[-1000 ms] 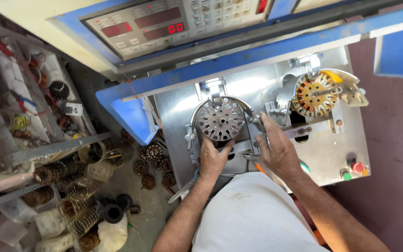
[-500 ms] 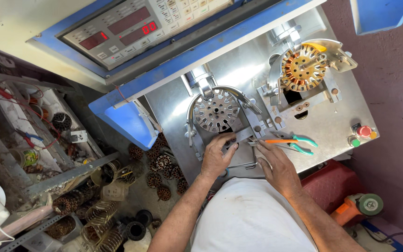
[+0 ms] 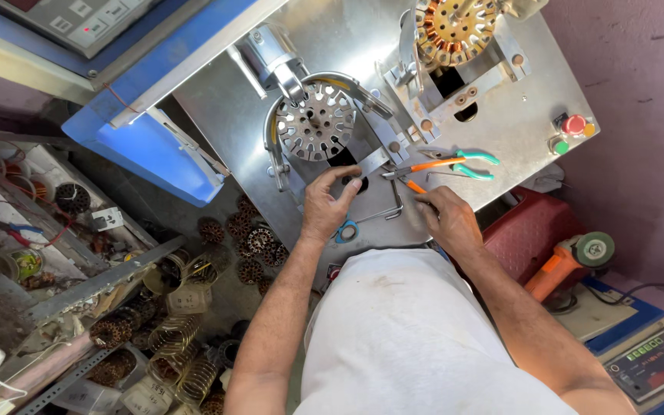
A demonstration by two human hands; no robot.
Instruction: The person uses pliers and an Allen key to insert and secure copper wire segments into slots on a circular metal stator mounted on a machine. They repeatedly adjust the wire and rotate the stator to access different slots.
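Hands at the steel table (image 3: 501, 115)
Our left hand (image 3: 326, 206) pinches a bracket (image 3: 369, 163) under the stator (image 3: 315, 121); our right hand (image 3: 447, 221) touches orange pliers (image 3: 416, 187), fingers loosely curled.

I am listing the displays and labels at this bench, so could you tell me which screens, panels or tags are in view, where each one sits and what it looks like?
Control panel: top left, grey face, red lit display, blue frame.
Small controller: bottom right, grey, green digits, blue case.
White tag: left shelf, small square.
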